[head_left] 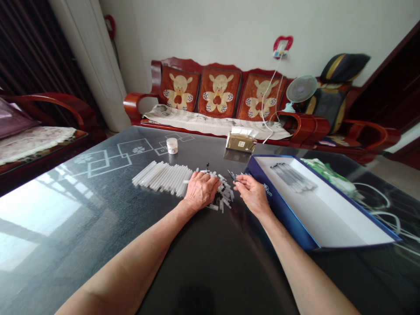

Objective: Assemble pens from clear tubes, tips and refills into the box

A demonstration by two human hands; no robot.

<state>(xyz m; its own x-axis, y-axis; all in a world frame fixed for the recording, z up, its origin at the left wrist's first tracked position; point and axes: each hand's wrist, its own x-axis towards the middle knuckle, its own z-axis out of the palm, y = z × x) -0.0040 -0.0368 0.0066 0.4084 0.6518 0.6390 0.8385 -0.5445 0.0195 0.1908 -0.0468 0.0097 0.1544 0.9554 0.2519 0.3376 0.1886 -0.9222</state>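
Note:
My left hand (201, 190) rests palm down on the dark glass table (98, 227), its fingers curled over a heap of small translucent caps (223, 197). A row of white plastic tubes (161, 176) lies just left of it. My right hand (251, 192) is beside it, fingers pinched on a thin dark pen part (232, 175). It hovers near the corner of a blue-rimmed white box lid (315, 205) that holds several finished pens (293, 176).
A small white jar (172, 145) and a gold packet (242, 141) sit farther back on the table. A green and white bag (331, 175) lies behind the box. A red wooden sofa (216, 94) and a small fan (300, 89) stand beyond.

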